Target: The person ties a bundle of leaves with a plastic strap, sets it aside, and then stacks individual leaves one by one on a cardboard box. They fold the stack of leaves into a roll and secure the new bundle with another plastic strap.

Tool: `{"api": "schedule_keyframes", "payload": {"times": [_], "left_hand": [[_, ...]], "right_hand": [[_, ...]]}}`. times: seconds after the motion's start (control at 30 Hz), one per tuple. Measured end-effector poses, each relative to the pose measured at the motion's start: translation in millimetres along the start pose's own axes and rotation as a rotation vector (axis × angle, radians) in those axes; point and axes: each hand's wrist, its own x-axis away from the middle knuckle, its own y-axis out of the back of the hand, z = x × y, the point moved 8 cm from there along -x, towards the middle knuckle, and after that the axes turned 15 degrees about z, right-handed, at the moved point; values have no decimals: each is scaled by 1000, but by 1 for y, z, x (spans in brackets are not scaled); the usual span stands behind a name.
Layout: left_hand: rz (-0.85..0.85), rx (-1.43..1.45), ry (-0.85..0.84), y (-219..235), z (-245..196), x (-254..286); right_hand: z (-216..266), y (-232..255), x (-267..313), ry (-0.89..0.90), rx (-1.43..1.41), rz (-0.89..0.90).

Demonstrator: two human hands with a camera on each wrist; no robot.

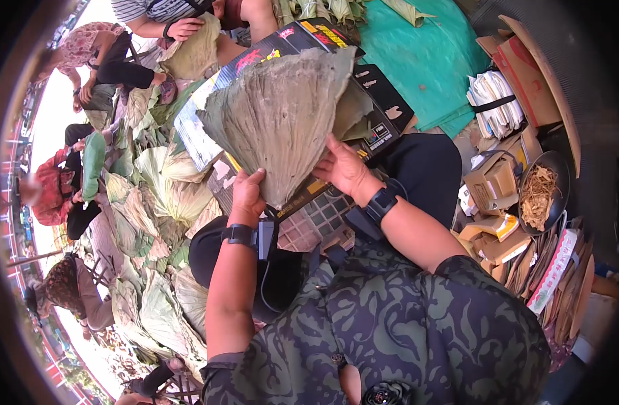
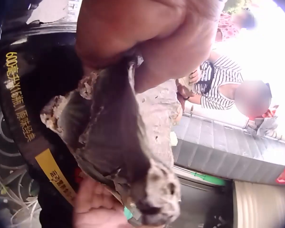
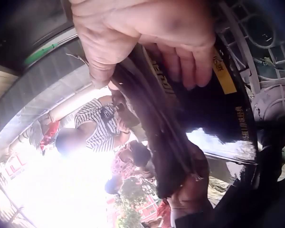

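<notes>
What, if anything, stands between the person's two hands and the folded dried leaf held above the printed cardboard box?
Nothing visible does. The left hand grips the folded dried leaf at its narrow lower end, and the right hand holds its right edge. The printed cardboard box lies behind the leaf.

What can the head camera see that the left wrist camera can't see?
Only the head view shows both arms, the right hand on the edge of the folded dried leaf, the green tarp and the pan of dried shreds. Only the left wrist view shows the leaf's crumpled tip up close. Both show the left hand gripping that leaf, and a person in a striped shirt.
</notes>
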Motion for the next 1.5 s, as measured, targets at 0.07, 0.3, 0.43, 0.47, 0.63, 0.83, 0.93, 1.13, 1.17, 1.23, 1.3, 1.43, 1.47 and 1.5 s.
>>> {"api": "schedule_keyframes", "payload": {"times": [0.07, 0.3, 0.43, 0.47, 0.63, 0.83, 0.93, 1.13, 1.17, 1.23, 1.3, 1.43, 1.47, 1.5], "left_hand": [[20, -30, -9, 11, 10, -5], [-529, -1640, -740, -43, -61, 47], [73, -1121, -299, -49, -14, -3], [74, -1119, -302, -43, -7, -12], [148, -646, -117, -26, 11, -25], [-57, -168, -171, -7, 2, -27], [-294, -1266, -594, -59, -35, 11], [-42, -1676, -193, -67, 0, -6], [-27, -1685, -166, -68, -3, -4], [-47, -1686, -188, -66, -2, -4], [-101, -1667, -177, -62, 0, -7], [-88, -1626, -175, -60, 5, -11], [-33, -1608, -148, -59, 7, -14], [-86, -1520, -201, -50, 5, -15]], "right_hand": [[14, -2, -19, 219, -174, 9], [14, 38, -12, 431, 514, -363], [29, 4, 2, 444, 1218, -473], [34, -4, 5, 447, 1220, -473], [25, -47, -1, 490, 2068, -335], [5, -34, -28, 181, 2376, -255], [5, -37, -30, 48, 2362, -219], [21, -47, -25, -264, 2210, 39], [31, -60, -25, -237, 2132, 125], [48, -73, -36, 122, 1951, 167], [48, -67, -54, 287, 1881, 228], [17, -36, -83, 252, 2123, 212], [11, -24, -84, 202, 2234, 182], [11, -25, -85, 146, 2255, 147]]}}
